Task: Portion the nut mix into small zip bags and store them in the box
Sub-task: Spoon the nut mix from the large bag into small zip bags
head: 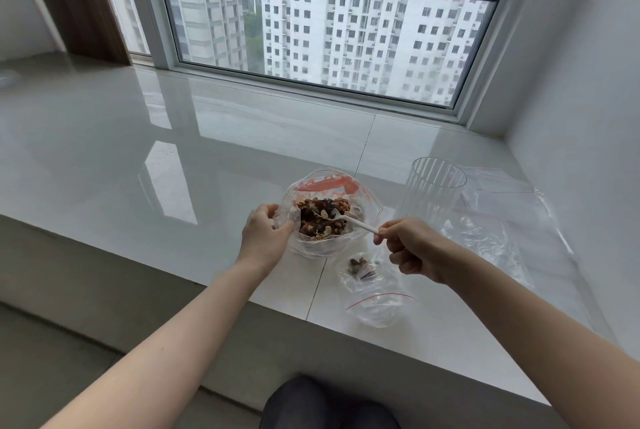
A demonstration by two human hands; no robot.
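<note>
1. A glossy white sill (173, 137) carries the work, near the window.
2. The clear ribbed box (429, 191) stands right, unfilled.
3. The big nut-mix bag (329, 217) sits centre; the left hand (265, 238) pinches its rim open.
4. The right hand (410, 248) grips a white fork (346, 219), scooping.
5. Next: carry nuts to the small zip bag (367, 276) nearby.

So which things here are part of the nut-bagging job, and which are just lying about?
In use:
left hand gripping big nut mix bag
right hand holding white spoon
small zip bag, partly filled
spare bags
clear container

Lying about:
wooden shelf
</note>
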